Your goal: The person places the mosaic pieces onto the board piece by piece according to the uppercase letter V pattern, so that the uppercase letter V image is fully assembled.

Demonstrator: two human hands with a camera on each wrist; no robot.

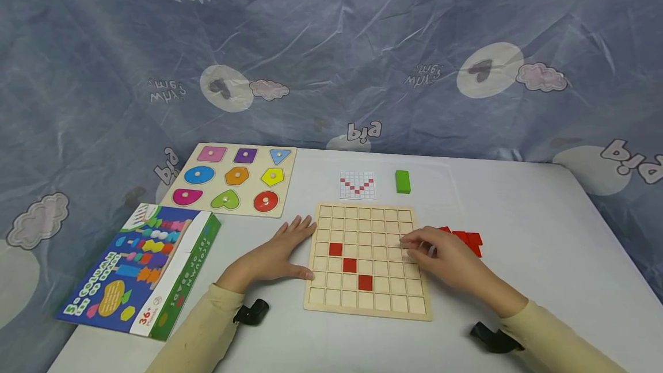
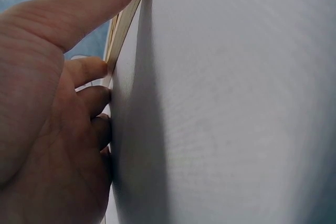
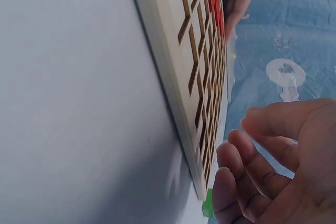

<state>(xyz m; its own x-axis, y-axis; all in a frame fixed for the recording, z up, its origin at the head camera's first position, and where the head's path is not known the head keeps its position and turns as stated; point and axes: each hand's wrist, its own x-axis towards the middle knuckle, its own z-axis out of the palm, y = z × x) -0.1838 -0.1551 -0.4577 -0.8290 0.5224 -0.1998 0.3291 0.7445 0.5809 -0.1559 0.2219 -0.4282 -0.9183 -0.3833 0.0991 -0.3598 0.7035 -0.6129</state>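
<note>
A wooden grid board (image 1: pixel 367 311) lies in front of the person. Three red square tiles, the middle one a red tile (image 1: pixel 349 265), sit in its cells on a diagonal in the left half. The left hand (image 1: pixel 274 253) rests at the board's left edge, thumb and fingertips touching it with the fingers spread. Over the board's right edge hovers the right hand (image 1: pixel 448 255), its fingers loosely bent. No tile shows between those fingers in the right wrist view. Several loose red tiles (image 1: pixel 472 240) lie on the table just beyond the right hand, partly hidden by it.
Behind the board are a pattern card (image 1: pixel 357 185) with a red V and a green block (image 1: pixel 402 182). A shape puzzle board (image 1: pixel 248 197) stands at the back left, with a blue bead-set box (image 1: pixel 140 269) overlapping its near edge. A patterned curtain (image 1: pixel 342 62) hangs behind the table.
</note>
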